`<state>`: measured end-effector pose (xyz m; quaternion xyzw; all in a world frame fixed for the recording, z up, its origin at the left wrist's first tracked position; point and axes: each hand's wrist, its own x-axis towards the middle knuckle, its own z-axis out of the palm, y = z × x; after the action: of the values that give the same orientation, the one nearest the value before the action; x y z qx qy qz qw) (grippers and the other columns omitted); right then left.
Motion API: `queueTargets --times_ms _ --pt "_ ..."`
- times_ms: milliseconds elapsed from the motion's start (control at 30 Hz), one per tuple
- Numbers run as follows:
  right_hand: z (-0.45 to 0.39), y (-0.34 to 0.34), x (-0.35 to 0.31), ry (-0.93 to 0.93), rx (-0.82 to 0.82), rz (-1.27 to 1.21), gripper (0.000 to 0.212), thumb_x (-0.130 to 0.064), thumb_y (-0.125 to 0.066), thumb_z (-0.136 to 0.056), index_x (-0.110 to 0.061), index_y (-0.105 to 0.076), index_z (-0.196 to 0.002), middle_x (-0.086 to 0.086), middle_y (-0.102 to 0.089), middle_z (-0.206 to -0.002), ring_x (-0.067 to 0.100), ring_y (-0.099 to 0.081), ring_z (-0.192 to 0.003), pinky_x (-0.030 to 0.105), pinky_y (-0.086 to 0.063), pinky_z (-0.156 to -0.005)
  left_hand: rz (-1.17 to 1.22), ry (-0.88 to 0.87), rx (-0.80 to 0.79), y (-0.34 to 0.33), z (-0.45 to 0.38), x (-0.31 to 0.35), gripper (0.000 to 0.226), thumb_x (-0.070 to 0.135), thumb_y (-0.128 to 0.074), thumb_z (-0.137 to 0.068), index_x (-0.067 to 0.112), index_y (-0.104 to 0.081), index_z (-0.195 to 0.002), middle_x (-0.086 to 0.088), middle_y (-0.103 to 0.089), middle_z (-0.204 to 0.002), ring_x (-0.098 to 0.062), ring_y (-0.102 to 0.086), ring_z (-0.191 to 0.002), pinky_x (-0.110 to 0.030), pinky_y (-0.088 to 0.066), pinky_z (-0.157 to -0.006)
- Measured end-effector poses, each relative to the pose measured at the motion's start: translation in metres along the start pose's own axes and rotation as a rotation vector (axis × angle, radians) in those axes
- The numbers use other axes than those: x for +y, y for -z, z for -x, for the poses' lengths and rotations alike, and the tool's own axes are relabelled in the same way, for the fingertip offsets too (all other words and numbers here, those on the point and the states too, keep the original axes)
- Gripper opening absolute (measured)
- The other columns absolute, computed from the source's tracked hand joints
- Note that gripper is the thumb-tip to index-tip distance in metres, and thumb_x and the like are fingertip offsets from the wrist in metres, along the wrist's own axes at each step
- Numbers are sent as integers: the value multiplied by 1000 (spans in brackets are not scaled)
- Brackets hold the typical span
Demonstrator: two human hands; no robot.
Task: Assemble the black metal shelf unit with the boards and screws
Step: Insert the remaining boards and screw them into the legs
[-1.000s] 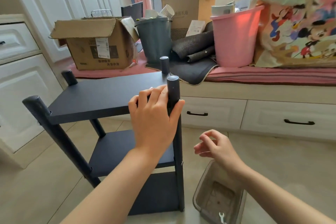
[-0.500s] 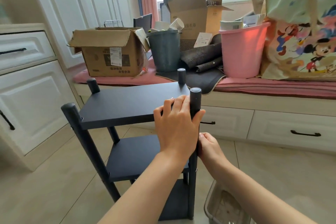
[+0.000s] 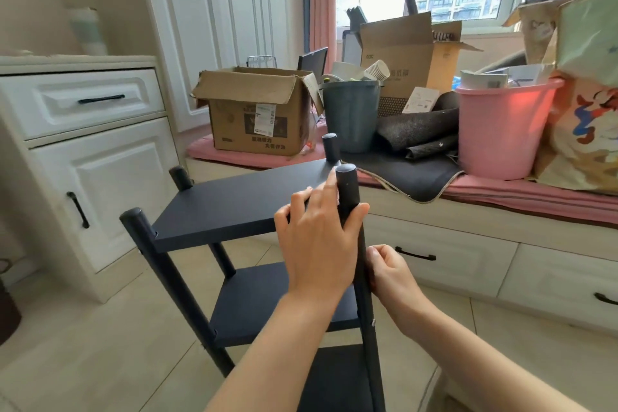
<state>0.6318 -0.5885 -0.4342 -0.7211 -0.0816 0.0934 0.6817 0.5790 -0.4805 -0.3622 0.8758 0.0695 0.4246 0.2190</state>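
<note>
Left hand (image 3: 317, 237) gripping shelf post (image 3: 347, 187), right hand (image 3: 391, 273) apparently pinching lower.

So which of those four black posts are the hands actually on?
The near right post. The left hand wraps it by the top board; the right hand pinches it lower down. The other three stand untouched.

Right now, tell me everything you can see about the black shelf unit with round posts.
The black shelf unit with round posts stands upright on the tiled floor, matte and dark. Three flat boards are stacked between four posts with rounded tops. The left hand grips the near right post, fingers lying over the top board's corner. The right hand pinches that same post lower down. A small screw shows at the middle board's joint.
</note>
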Motion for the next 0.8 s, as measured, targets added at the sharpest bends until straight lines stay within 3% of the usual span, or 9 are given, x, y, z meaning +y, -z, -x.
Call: queueTargets --times_ms 133,267,367,600,667,733,800 --pt "-1 -33 -18 -1 -56 -90 23 -27 -43 -104 -7 -54 -108 13 -72 -87 18 -74 -78 20 -56 -61 56 84 33 26 -12 -33 61 65 -41 -93 27 -48 -141 4 -67 -120 -19 -52 -121 -34 -25 -105" --pt "-2 -66 -31 19 -78 -86 20 -27 -41 -105 -10 -52 -107 18 -68 -91 20 -74 -77 26 -59 -66 128 158 74 45 -19 -67 53 58 -53 -92 31 -47 -138 11 -65 -122 -13 -49 -123 -27 -17 -108" --pt "-6 -88 -36 30 -61 -60 18 -27 -39 -106 -13 -51 -106 20 -67 -92 18 -74 -72 23 -58 -61 184 214 124 54 -23 -83 49 52 -60 -93 33 -48 -137 15 -65 -120 -8 -48 -121 -26 -13 -109" --pt "-24 -109 -49 65 -95 45 15 -28 -38 -106 -18 -49 -105 14 -70 -88 15 -73 -72 27 -57 -68 312 399 240 65 -24 -99 45 45 -62 -95 30 -51 -136 8 -63 -128 -10 -45 -126 -38 -12 -120" --pt "-27 -111 -50 79 -113 100 15 -28 -38 -106 -19 -49 -105 14 -70 -88 15 -72 -72 29 -56 -70 384 466 239 67 -20 -105 42 44 -63 -95 32 -50 -133 7 -59 -132 -3 -40 -124 -48 -16 -123" --pt "-29 -112 -47 97 -117 163 13 -28 -39 -106 -21 -50 -104 13 -70 -88 17 -71 -76 27 -53 -71 480 514 221 69 -14 -112 40 42 -64 -94 37 -48 -130 7 -56 -137 -7 -41 -131 -54 -26 -120" --pt "-30 -112 -43 120 -117 233 12 -27 -39 -106 -21 -50 -105 11 -69 -88 19 -68 -81 25 -51 -71 581 555 179 72 -5 -121 41 41 -65 -93 36 -48 -131 7 -55 -139 -15 -46 -136 -46 -39 -115"
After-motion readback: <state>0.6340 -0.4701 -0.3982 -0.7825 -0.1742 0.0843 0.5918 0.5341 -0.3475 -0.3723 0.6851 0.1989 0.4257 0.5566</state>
